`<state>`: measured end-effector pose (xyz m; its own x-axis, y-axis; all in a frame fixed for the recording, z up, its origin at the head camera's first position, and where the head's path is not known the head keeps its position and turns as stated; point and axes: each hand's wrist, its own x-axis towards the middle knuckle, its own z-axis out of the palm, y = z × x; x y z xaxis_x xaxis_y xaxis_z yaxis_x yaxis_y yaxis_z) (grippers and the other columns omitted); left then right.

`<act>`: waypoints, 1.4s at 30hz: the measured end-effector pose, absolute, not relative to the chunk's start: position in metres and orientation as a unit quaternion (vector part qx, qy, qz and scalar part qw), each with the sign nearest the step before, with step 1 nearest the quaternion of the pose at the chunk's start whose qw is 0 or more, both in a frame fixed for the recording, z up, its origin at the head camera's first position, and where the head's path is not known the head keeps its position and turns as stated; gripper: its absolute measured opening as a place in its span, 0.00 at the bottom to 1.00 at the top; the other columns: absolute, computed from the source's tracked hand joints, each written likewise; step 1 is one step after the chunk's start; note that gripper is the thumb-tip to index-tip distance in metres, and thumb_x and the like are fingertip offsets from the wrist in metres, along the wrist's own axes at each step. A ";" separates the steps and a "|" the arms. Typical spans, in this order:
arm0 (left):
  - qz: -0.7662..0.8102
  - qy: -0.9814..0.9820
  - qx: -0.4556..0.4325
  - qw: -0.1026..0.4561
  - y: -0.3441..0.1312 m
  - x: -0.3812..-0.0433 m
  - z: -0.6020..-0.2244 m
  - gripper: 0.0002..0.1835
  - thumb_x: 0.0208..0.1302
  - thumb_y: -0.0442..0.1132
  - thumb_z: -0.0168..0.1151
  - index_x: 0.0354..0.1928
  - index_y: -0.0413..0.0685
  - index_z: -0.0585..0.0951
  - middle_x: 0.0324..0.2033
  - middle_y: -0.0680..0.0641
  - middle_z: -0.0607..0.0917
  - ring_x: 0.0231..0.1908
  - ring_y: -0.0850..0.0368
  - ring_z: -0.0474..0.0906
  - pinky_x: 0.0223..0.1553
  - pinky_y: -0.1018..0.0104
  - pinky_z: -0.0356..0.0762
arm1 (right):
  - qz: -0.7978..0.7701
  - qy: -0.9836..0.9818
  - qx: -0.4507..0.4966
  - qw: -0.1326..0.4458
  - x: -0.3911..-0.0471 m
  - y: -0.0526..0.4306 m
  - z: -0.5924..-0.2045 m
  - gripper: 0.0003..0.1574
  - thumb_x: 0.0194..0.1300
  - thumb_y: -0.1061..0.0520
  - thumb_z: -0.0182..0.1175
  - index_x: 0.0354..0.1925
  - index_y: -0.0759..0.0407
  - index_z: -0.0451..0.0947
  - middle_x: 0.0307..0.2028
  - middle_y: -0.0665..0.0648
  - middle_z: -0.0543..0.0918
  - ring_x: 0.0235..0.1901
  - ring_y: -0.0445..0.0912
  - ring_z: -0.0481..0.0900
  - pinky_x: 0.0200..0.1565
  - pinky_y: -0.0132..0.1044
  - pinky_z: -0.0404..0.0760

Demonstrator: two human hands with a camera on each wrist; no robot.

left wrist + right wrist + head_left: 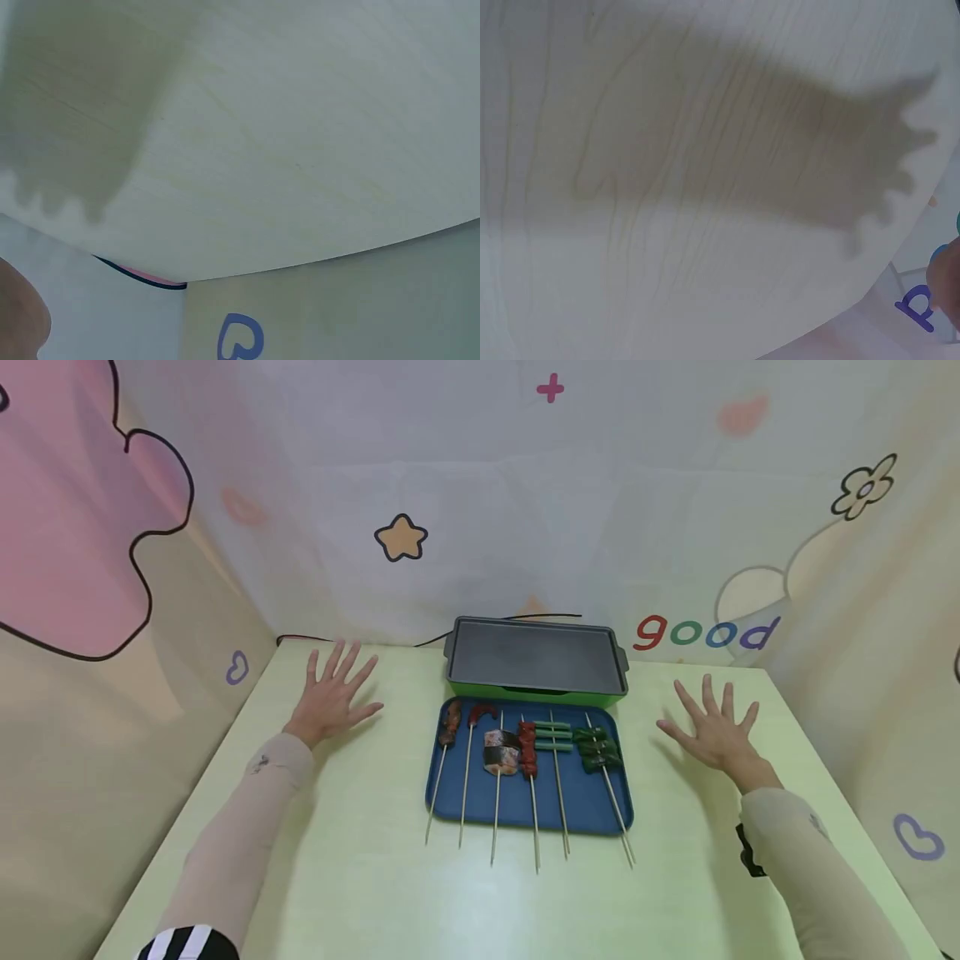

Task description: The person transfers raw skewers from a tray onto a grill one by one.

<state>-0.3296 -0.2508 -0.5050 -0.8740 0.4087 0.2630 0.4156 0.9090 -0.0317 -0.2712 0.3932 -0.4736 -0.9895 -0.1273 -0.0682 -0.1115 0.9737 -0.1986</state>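
Observation:
My left hand [327, 700] is held with fingers spread and straight over the left part of the table, holding nothing. On the other side my right hand [716, 731] is spread the same way, also without anything in it. Between them lies a blue tray [480, 806] with several skewers in a row: a brown meat one [449, 724], a red curled one [480, 713], a wrapped pale one [501, 752], a red meat one [528, 748], a green stick one [553, 737] and a leafy green one [597, 749]. Their handles reach past the tray's near edge.
A grey-topped grill [536, 656] with a green base stands behind the tray, close to the back wall. A black cord [433, 641] runs along the table's back edge. Printed cloth walls [480, 485] enclose the pale table [360, 877] at the back and sides.

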 end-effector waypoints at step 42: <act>-0.323 -0.910 -0.259 0.024 -0.164 -0.274 -0.517 0.35 0.72 0.51 0.59 0.77 0.48 0.65 0.70 0.39 0.74 0.71 0.38 0.62 0.64 0.34 0.54 | -0.342 0.922 -0.183 0.022 -0.176 0.324 -0.474 0.37 0.77 0.51 0.57 0.77 0.61 0.60 0.71 0.70 0.70 0.64 0.66 0.75 0.60 0.60 0.80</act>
<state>-0.2743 -0.1644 -0.5172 -0.8647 0.4556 0.2115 0.4869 0.6569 0.5757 -0.1763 0.3241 -0.4740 -0.9320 -0.3522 0.0854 -0.3227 0.6996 -0.6375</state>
